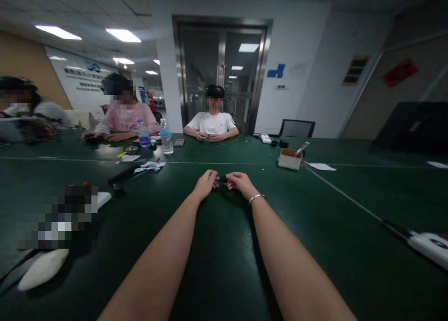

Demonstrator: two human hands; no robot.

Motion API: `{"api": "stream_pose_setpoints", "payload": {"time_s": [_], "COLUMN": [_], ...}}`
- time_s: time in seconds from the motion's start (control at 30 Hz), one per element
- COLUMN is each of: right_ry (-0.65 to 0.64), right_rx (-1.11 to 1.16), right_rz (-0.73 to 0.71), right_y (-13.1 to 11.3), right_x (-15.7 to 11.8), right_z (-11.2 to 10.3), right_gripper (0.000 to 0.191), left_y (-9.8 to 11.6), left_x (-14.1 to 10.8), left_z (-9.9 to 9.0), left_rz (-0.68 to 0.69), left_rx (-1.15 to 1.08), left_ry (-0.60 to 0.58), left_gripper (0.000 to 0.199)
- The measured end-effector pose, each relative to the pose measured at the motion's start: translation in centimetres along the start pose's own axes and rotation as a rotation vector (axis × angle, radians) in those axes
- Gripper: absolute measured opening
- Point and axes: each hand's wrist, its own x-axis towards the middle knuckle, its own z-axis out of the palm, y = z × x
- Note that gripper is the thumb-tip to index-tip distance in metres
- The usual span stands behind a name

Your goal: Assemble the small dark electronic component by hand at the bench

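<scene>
Between my two hands is a small dark stick-like object (221, 178) with a paler, silvery part towards its left end. It is too small to tell its exact kind. My left hand (207, 184) pinches the silvery end with closed fingers. Gripping the black end from the other side is my right hand (241, 183), its wrist wearing a silver bracelet (257, 198). Both hands are low over the green table (224, 246), near its middle, and my fingers hide parts of the object.
A cardboard box (290, 160) with a pen-like item stands ahead right. Two water bottles (166, 138) stand ahead left. Papers and a black tool (122, 175) lie left; a white power strip (429, 247) with its cable lies right. Several people sit across the table.
</scene>
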Motion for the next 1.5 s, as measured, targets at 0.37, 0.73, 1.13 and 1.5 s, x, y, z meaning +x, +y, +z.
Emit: {"api": "stream_pose_setpoints", "payload": {"time_s": [0.37, 0.73, 1.13, 1.5], "right_ry": [-0.049, -0.053, -0.039, -0.037], "right_rx": [-0.008, 0.003, 0.014, 0.015], "right_rz": [-0.017, -0.02, -0.014, -0.014], "right_y": [0.21, 0.26, -0.05, 0.1], "right_x": [0.14, 0.17, -0.16, -0.03], "right_z": [-0.24, -0.22, -0.03, -0.14], "right_gripper": [0.006, 0.006, 0.007, 0.008], "left_y": [-0.39, 0.04, -0.45, -0.05], "left_x": [0.41, 0.14, 0.45, 0.2], "left_z": [-0.39, -0.5, -0.4, -0.44], "left_rz": [0.001, -0.018, 0.032, 0.03], "left_rx": [-0.02, -0.01, -0.005, 0.008], "left_ry": [0.024, 0.011, 0.006, -0.017], "left_gripper": [0.027, 0.028, 0.028, 0.029]}}
